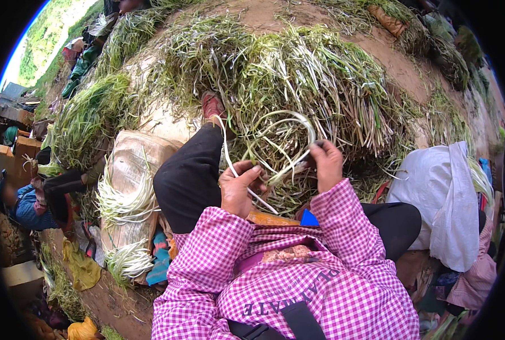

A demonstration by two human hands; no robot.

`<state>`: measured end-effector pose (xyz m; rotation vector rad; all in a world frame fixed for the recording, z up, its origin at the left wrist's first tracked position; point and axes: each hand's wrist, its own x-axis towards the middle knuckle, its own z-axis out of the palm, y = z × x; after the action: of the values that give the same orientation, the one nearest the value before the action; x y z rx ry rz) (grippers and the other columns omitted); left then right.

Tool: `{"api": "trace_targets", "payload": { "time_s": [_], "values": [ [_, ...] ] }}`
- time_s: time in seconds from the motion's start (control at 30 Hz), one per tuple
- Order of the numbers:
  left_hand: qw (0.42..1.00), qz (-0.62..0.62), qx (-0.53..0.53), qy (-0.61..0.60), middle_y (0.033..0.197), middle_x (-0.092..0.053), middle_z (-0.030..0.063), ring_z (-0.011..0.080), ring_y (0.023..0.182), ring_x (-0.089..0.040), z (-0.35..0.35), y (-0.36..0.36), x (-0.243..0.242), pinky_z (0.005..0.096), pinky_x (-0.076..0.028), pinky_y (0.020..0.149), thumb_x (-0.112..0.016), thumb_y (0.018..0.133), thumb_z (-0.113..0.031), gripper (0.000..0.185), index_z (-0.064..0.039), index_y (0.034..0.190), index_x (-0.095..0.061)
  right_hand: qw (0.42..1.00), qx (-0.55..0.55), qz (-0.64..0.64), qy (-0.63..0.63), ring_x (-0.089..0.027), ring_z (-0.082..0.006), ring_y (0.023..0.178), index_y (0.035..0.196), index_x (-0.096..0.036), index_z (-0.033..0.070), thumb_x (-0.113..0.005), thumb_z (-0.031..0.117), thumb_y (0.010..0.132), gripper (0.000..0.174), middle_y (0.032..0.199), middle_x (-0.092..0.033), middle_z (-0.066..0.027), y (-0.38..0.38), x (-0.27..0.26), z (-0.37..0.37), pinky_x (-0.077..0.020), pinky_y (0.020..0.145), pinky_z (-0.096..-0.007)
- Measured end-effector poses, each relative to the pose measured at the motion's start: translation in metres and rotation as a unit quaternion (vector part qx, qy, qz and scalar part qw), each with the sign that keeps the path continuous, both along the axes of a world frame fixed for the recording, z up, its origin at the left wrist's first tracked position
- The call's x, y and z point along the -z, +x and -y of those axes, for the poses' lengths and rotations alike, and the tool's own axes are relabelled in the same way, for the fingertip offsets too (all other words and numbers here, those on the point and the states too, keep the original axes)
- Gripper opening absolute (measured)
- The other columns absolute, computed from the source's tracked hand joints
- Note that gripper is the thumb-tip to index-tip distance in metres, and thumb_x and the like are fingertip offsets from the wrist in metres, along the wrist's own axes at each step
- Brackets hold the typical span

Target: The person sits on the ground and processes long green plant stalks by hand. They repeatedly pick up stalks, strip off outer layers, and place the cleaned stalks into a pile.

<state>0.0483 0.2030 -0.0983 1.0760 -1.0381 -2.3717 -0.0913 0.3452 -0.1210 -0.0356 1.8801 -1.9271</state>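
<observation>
Both my hands are above my lap, in front of a heap of long green-and-white plant stalks [303,72]. My left hand [240,185] pinches a long white stalk [226,148] between thumb and fingers. One end of it rises past my knee, and the other hangs toward my lap. In my right hand [327,163], the thumb and forefinger grip a pale stalk [309,127] that curls in a loop between the hands. Some of my right fingers are hidden. Below the hands, an orange thing [273,219] and a blue piece [308,218] show at my lap.
Left of my leg, a wrapped tan bale [144,148] carries bundles of cleaned white stalks [127,197]. A white sack [433,204] stands at my right knee. Another person in blue [35,208] sits at far left, and a pink checked sleeve [469,280] shows at far right.
</observation>
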Motion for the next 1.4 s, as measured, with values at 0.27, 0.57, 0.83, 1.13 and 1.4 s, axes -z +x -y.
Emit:
{"api": "trace_targets", "payload": {
  "time_s": [0.27,0.57,0.83,1.13,1.4],
  "values": [
    [0.996,0.059,0.042,-0.052,0.084,-0.064,0.0119,0.0199,0.074,-0.065,0.02,0.05,0.005,0.025,-0.053,0.05,-0.057,0.084,0.002,0.021,0.004,0.105,-0.057,0.973,0.207,-0.048,-0.086,-0.059,-0.0124,0.057,0.091,-0.057,0.004,-0.056,0.012,0.09,0.008,0.073,-0.061,-0.0038,-0.071,0.007,-0.065,-0.0526,0.048,-0.0245],
    [0.965,0.026,0.095,-0.243,0.1,-0.066,0.0127,0.014,0.083,-0.064,-0.001,0.017,-0.028,0.0221,-0.054,0.058,-0.058,0.087,-0.004,0.024,0.006,0.109,-0.06,0.991,-0.109,-0.074,0.016,-0.057,-0.0104,0.057,0.086,-0.061,0.001,-0.058,0.005,0.086,0.005,0.071,-0.061,-0.0055,-0.005,-0.058,0.007,-0.0499,0.049,-0.0215],
    [0.982,-0.07,0.093,-0.149,0.084,-0.066,0.011,0.0161,0.069,-0.064,-0.004,0.012,-0.036,0.0252,-0.054,0.052,-0.058,0.088,-0.005,0.016,0.005,0.098,-0.062,0.931,-0.311,-0.18,-0.073,-0.057,-0.012,0.079,0.1,-0.06,-0.003,-0.061,0.018,0.087,0.025,0.085,-0.062,-0.0068,0.016,-0.052,0.034,-0.0479,0.069,-0.0243],
    [0.979,-0.174,-0.099,-0.043,0.08,-0.064,0.0136,0.0269,0.072,-0.067,0.04,0.019,-0.036,0.0285,-0.052,0.042,-0.049,0.094,-0.009,0.005,-0.004,0.096,-0.049,0.962,-0.259,0.058,-0.065,-0.047,-0.0045,0.051,0.083,-0.06,0.0,-0.057,0.01,0.089,0.012,0.061,-0.054,-0.0001,0.08,-0.033,0.022,-0.0368,0.045,-0.0201],
    [0.941,-0.143,-0.275,-0.134,0.079,-0.062,0.0096,0.0211,0.064,-0.062,0.138,0.023,-0.067,0.0252,-0.04,0.037,-0.049,0.094,-0.013,0.008,-0.006,0.091,-0.051,0.755,-0.406,-0.429,0.284,-0.062,-0.0245,0.061,0.086,-0.056,0.005,-0.059,0.008,0.082,0.005,0.073,-0.061,-0.0116,0.089,0.032,-0.011,-0.0513,0.056,-0.0376]
  ]
}}
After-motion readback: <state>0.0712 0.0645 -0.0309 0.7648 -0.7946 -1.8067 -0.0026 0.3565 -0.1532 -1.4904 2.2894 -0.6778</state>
